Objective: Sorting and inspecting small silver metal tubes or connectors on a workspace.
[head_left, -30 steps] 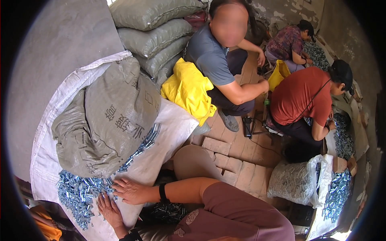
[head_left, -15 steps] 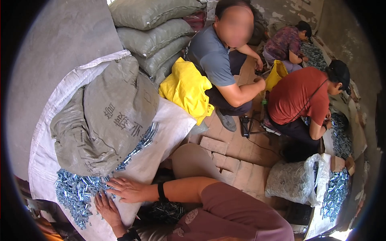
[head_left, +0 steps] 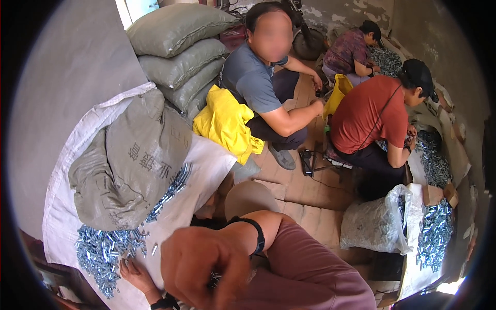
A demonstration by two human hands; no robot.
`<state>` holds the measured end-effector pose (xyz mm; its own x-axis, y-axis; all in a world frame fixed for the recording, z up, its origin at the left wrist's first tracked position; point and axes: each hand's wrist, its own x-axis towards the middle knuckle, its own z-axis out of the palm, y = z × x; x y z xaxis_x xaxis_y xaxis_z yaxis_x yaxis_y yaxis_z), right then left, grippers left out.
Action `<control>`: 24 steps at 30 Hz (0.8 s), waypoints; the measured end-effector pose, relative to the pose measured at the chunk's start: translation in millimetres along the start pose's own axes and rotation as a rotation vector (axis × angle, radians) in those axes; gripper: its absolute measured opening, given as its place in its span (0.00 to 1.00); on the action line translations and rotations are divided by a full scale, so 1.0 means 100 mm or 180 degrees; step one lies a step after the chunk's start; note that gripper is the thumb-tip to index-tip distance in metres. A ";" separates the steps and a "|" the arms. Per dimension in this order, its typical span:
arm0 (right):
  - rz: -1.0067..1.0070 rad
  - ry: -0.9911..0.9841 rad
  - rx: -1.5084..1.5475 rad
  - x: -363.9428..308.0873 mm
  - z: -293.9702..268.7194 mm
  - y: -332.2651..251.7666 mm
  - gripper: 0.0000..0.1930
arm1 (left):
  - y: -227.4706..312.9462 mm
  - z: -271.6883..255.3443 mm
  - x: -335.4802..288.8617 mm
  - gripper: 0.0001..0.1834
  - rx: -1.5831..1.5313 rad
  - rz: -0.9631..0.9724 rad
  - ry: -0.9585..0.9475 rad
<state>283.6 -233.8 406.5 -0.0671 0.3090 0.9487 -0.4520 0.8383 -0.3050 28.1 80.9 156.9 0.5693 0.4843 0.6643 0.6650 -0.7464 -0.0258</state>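
A heap of small shiny blue-silver metal sleeves [head_left: 103, 253] lies on a white woven sheet [head_left: 178, 206]. At the heap's right edge my left hand [head_left: 137, 276] rests flat on the sheet, fingers apart, with nothing seen in it. My right hand [head_left: 199, 263], with a black band at its wrist, is raised close to the camera, off the sheet. Its fingers are bent but smeared by motion, so what they hold, if anything, does not show. More small metal pieces [head_left: 214, 279] appear through the gap between its fingers. One loose sleeve [head_left: 154, 249] lies apart from the heap.
A bulging grey-green sack [head_left: 139, 160] lies on the sheet behind the heap. Filled sacks [head_left: 181, 31] are stacked at the back. A person in grey [head_left: 253, 77] squats by a yellow bag [head_left: 225, 121]. A person in red [head_left: 367, 116] sits right, near a plastic bag [head_left: 372, 222].
My right hand has lifted off the heap's edge and moved right and toward the camera. My left hand stays by the heap. The whole view has shifted slightly.
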 end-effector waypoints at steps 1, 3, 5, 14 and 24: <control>-0.0021 -0.0009 -0.0017 -0.01 -0.02 -0.02 0.13 | 0.00 0.02 -0.01 0.10 0.0042 0.0021 -0.0009; 0.0442 -0.0827 0.0840 -0.08 -0.02 0.02 0.24 | -0.03 0.04 -0.01 0.10 0.0178 0.0018 0.0020; 0.0238 -0.0751 0.1056 -0.08 0.00 0.05 0.23 | 0.02 0.00 -0.01 0.09 0.0264 -0.0139 -0.0069; -0.0278 -0.0460 0.2144 -0.14 -0.04 0.30 0.27 | 0.09 -0.05 0.01 0.10 0.0239 -0.0396 -0.0154; 0.0539 -0.0752 0.1706 -0.13 -0.07 0.19 0.21 | 0.03 -0.02 0.02 0.10 0.0279 -0.0289 -0.0213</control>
<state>282.1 -218.8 388.2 -0.3449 0.2587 0.9023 -0.7986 0.4243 -0.4269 30.1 78.9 159.3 0.5338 0.5796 0.6157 0.7533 -0.6567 -0.0349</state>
